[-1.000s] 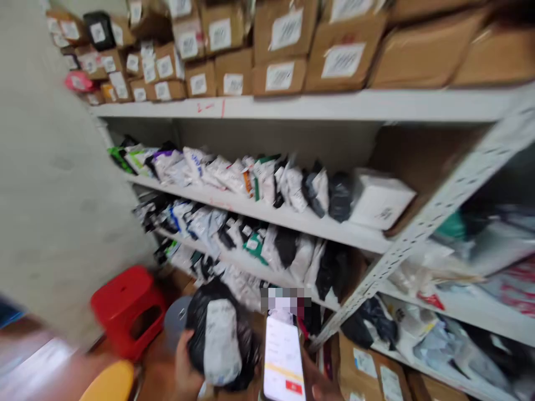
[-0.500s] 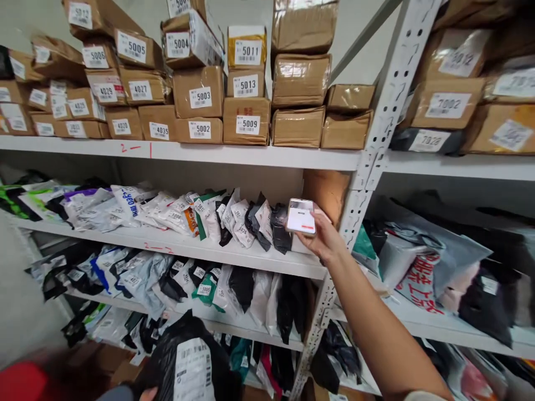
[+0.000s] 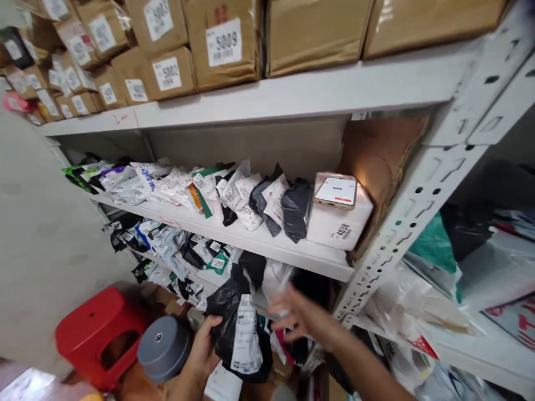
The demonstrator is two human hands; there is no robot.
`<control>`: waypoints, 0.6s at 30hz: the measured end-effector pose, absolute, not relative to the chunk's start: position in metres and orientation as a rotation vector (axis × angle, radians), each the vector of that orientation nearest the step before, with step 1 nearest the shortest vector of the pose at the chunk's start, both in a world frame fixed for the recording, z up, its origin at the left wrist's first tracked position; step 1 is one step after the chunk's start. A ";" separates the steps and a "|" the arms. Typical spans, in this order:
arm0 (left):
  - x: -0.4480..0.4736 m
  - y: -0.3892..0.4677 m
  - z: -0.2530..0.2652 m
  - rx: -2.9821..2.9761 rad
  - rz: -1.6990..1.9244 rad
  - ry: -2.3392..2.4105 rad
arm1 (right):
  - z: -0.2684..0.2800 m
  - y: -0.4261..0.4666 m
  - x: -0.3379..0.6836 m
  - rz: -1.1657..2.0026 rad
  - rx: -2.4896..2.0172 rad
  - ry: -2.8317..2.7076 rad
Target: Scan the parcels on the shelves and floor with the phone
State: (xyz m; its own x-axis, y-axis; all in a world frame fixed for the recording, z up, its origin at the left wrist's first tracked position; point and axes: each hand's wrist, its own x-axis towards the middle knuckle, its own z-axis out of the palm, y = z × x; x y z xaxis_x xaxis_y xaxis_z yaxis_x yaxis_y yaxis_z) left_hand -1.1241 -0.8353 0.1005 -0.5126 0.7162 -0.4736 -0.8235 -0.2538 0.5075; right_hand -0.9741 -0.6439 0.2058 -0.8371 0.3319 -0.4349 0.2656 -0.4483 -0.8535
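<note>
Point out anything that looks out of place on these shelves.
A phone with its screen lit lies on the white box at the right end of the middle shelf, the only thing there that is not a labelled parcel. Nothing looks spilled or damaged.

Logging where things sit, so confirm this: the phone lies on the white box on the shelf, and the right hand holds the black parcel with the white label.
Wrong in one respect: it is the left hand that holds the black parcel, not the right hand, which is open beside it. The phone does lie on the white box, as the head view shows.
</note>
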 end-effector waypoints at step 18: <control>-1.103 -0.748 0.083 1.683 0.728 1.894 | 0.038 -0.712 -0.960 2.471 -0.931 -0.110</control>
State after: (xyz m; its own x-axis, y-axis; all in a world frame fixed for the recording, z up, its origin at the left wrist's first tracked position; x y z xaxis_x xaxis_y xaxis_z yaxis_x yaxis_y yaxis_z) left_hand -1.1025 -0.7478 0.0835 -0.1110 0.9937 -0.0173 0.7266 0.0930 0.6807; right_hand -0.9599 -0.7123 0.0376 -0.6452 0.4747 -0.5987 -0.4198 -0.8750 -0.2413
